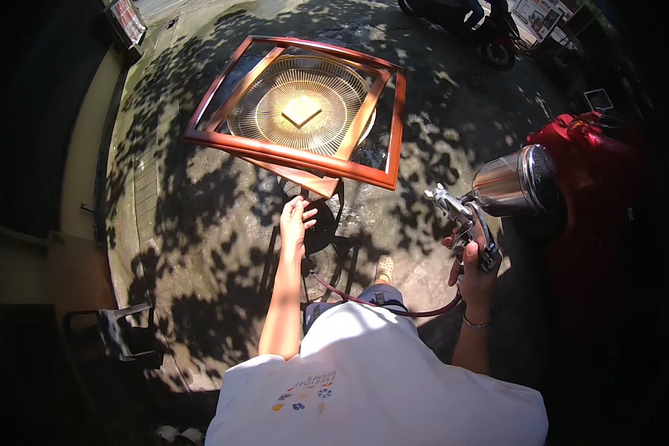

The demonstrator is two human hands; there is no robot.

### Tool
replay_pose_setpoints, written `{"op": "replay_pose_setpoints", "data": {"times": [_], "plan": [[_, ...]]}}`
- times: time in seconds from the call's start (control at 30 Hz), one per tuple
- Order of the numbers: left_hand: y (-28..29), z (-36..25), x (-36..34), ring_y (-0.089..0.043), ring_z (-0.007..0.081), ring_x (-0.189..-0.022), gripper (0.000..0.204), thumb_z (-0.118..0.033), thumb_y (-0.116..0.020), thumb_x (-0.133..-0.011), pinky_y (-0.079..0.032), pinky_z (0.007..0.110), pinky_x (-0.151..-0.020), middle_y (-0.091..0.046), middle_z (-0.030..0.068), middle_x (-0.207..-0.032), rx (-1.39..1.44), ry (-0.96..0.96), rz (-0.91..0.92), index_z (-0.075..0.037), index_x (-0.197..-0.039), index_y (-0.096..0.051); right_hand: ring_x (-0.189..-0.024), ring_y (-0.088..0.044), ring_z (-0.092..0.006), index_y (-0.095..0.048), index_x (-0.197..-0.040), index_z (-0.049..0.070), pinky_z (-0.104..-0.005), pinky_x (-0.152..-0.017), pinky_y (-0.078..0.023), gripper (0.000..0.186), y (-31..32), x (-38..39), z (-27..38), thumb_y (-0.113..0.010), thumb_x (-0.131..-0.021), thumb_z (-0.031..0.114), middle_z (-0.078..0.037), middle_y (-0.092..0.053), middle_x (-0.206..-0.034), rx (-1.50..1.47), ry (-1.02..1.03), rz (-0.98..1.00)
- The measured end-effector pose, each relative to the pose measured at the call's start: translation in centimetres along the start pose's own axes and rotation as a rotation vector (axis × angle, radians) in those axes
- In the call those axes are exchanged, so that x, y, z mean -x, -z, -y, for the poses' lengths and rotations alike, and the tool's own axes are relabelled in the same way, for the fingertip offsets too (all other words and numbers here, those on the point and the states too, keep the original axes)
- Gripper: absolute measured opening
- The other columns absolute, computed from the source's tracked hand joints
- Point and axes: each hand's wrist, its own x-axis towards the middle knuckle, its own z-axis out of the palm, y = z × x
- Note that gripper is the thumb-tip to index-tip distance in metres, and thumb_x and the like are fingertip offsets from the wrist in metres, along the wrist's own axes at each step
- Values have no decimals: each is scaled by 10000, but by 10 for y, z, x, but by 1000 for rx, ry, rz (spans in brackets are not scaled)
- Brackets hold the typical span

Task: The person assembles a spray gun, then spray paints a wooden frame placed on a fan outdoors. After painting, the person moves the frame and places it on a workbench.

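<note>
A reddish-brown glossy wooden frame (392,126) rests tilted over a second, wooden frame (360,123), both on a round wire grille (260,100) with a pale square block (301,110) at its centre. My left hand (296,219) is just under the near edge of the wooden pieces, fingers apart, holding nothing visible. My right hand (470,271) grips a metal spray gun (457,212) with a large steel cup (502,186). A dark red hose (431,312) runs from the gun across in front of my body.
Concrete ground (156,186) dappled with shade surrounds the dark stand (338,204). A red motor scooter (572,163) is close on the right. A person (474,13) on a motorbike (498,52) is at the back. A wall (85,171) runs along the left, with a low metal-framed object (119,327).
</note>
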Motion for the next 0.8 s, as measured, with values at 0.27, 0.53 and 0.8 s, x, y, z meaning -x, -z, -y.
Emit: {"op": "replay_pose_setpoints", "data": {"times": [0.27, 0.53, 0.8], "plan": [[-70, 14, -12, -611, 137, -762, 408, -453, -554, -977, -535, 304, -615, -590, 42, -909, 202, -175, -252, -60, -1083, -551, -391, -498, -66, -542, -1037, -10, -208, -351, -384, 335, 113, -30, -29, -601, -972, 313, -179, -708, -922, -10, -67, 29], [-58, 26, -33, -603, 116, -632, 250, -280, -663, -938, -546, 246, -562, -636, 50, -834, 101, -220, -385, -54, -1001, -578, -677, -622, -96, -645, -996, 4, -271, -612, -482, 292, 201, -89, -40, -670, -918, 285, -50, -668, -760, 139, -4, 152], [-125, 34, -28, -640, 149, -747, 263, -294, -607, -972, -567, 284, -660, -643, 53, -915, 109, -98, -365, -59, -1078, -555, -647, -592, -86, -624, -989, 6, -265, -587, -462, 279, 236, -115, -53, -661, -929, 276, -39, -652, -753, 89, -51, 105]]}}
